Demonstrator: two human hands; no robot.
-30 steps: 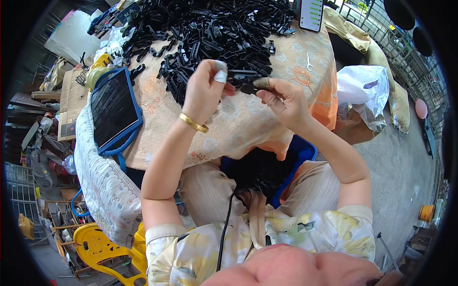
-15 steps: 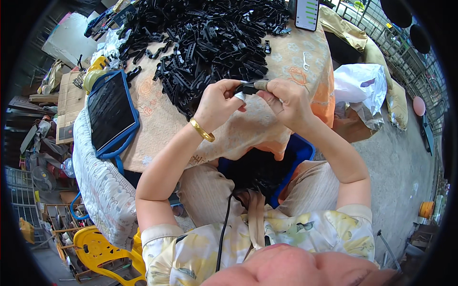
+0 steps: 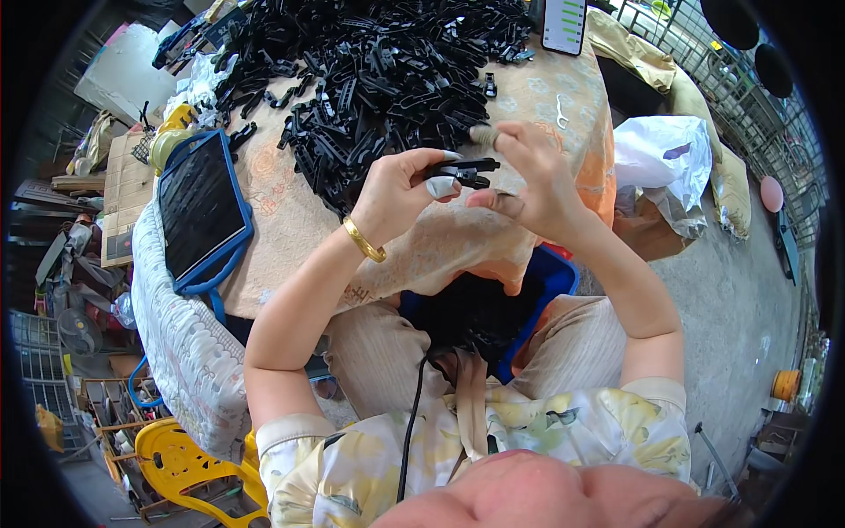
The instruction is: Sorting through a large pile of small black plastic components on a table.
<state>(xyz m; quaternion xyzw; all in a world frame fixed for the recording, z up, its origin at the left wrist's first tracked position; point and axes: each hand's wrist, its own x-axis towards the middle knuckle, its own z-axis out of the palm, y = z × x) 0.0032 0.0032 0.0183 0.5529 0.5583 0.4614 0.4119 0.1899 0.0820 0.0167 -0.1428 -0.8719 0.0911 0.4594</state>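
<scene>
One black clip (image 3: 464, 166) is now pinched by the left hand (image 3: 394, 195) alone, above the desk (image 3: 275, 204) toward its near edge; the right hand (image 3: 547, 183) just let go, fingers wide.

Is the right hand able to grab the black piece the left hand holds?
Probably yes: the right hand is open, and the black piece sticks out of the left hand toward it, with nothing seen in between.
</scene>
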